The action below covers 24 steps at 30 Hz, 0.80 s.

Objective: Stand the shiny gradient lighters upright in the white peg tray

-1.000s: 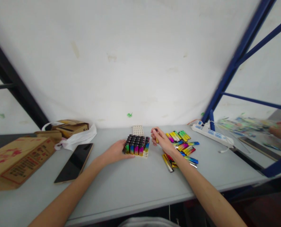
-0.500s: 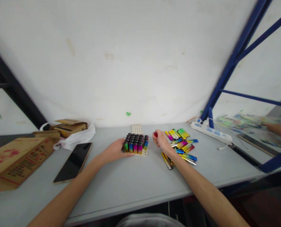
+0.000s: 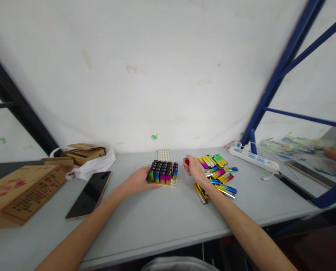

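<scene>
Head view: the left hand (image 3: pixel 139 177) is partly open, thumb along the near side and fingers at the left side, holding the loaded white tray (image 3: pixel 174 184). Black-topped lighters (image 3: pixel 162 174) stand upright in the tray, just right of this hand; holes show at the near right corner. The right hand (image 3: pixel 194 169) is curled closed around one piece, of which only a red end (image 3: pixel 187 161) shows; the remainder is hidden. Loose lighters (image 3: pixel 219 173) lie to the right of that hand and beside its forearm. A second white tray (image 3: pixel 164 154) lies beyond the left hand, behind the loaded one. The step in hand is judged to be steadying the tray while one piece is handled separately. The next move calls for a firm left hold and a right grip that clears the neighbouring black tops. Writing: the carton (image 3: pixel 29 192), well left of the left hand, carries red print and a dark text block, both illegible. No brand can be read on the lighters.
</scene>
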Each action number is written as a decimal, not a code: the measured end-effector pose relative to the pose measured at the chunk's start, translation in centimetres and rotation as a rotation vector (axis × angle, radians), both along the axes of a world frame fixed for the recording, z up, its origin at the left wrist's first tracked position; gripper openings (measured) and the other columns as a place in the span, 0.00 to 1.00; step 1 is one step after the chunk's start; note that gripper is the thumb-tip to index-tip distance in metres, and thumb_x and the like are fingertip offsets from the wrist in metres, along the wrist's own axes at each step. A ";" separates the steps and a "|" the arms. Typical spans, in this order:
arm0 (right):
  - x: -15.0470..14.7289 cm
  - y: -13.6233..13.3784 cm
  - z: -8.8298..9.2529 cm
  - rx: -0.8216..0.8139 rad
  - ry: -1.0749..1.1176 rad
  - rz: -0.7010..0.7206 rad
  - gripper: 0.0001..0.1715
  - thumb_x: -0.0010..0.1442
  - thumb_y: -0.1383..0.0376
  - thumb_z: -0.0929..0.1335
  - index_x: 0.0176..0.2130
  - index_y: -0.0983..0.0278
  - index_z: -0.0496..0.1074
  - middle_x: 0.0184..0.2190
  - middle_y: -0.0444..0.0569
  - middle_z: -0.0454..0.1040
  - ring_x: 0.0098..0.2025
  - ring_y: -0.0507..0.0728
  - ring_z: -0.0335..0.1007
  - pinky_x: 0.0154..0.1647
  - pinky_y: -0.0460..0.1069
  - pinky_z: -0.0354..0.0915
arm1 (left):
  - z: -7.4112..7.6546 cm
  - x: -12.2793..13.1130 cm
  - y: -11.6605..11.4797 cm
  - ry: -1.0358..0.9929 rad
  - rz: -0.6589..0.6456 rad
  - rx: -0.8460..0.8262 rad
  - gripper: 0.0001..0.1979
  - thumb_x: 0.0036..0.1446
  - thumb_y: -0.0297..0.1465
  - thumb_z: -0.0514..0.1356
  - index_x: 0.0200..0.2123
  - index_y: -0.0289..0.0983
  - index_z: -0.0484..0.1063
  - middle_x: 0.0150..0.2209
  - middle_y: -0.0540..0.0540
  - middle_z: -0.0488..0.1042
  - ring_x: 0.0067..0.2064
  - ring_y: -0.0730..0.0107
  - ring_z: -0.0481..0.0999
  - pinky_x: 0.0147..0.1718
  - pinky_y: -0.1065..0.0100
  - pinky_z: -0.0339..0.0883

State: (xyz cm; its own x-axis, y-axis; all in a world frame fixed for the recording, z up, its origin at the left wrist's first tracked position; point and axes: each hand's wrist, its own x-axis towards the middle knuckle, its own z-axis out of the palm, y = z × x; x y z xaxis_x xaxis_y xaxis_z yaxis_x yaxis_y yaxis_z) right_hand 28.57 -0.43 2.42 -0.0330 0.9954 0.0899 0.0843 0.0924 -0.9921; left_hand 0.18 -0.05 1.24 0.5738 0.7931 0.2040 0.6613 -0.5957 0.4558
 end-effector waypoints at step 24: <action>1.2 -1.9 2.5 0.499 -0.279 0.080 0.21 0.65 0.45 0.72 0.40 0.60 0.75 0.38 0.48 0.74 0.41 0.58 0.71 0.46 0.53 0.71 | 0.4 0.2 -0.3 -0.031 0.005 -0.032 0.31 0.54 0.51 0.71 0.53 0.37 0.79 0.55 0.38 0.83 0.55 0.46 0.81 0.60 0.53 0.74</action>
